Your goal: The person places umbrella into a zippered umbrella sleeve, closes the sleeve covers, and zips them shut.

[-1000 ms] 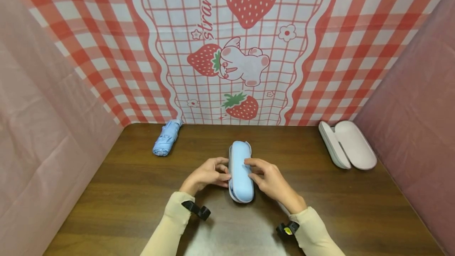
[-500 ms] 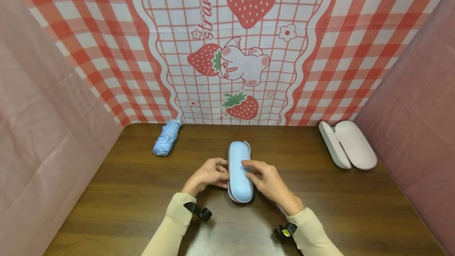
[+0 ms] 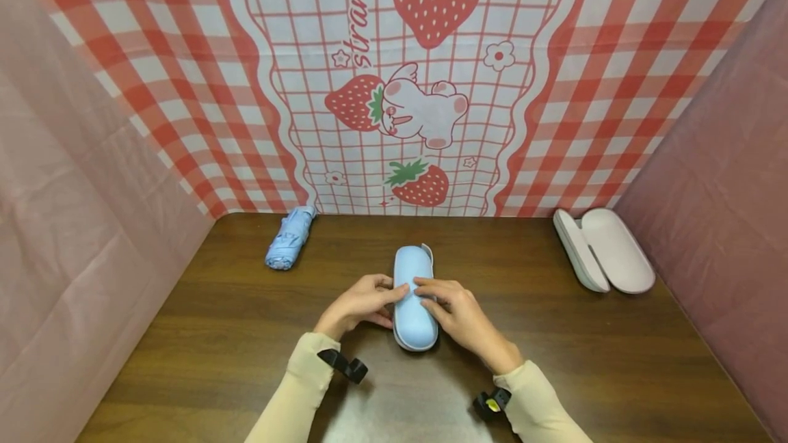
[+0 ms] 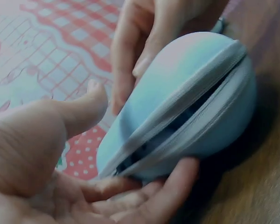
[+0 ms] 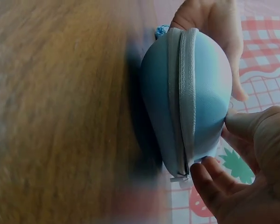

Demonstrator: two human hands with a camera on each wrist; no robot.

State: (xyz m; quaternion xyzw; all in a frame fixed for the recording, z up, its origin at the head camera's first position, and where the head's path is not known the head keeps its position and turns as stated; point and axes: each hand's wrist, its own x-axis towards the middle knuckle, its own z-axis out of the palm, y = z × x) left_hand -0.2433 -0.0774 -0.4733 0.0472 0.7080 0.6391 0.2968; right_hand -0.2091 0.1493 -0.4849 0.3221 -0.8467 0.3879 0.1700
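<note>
A light blue, hard-shelled zippered glasses case [image 3: 414,323] lies lengthwise on the table between both hands. Along its left side the grey zipper edges [image 4: 191,100] stand apart, with something dark in the gap; on the side in the right wrist view the edges lie closer together, and a metal zipper pull [image 5: 179,178] shows at one end. My left hand [image 3: 363,303] holds the case from the left, thumb over the top and fingers low along the side. From the right, my right hand [image 3: 458,306] holds it, its thumb and fingertips on the blue shell.
A folded light blue umbrella [image 3: 291,238] lies at the back left of the wooden table [image 3: 203,333]. At the back right stands a whitish hinged case [image 3: 606,251] with its lid open. A strawberry-print cloth [image 3: 418,108] hangs behind the table.
My left thumb has moved from the case's left side onto its top. My right fingers have shifted slightly left over the shell. The case has turned slightly, and its left gap shows less from above.
</note>
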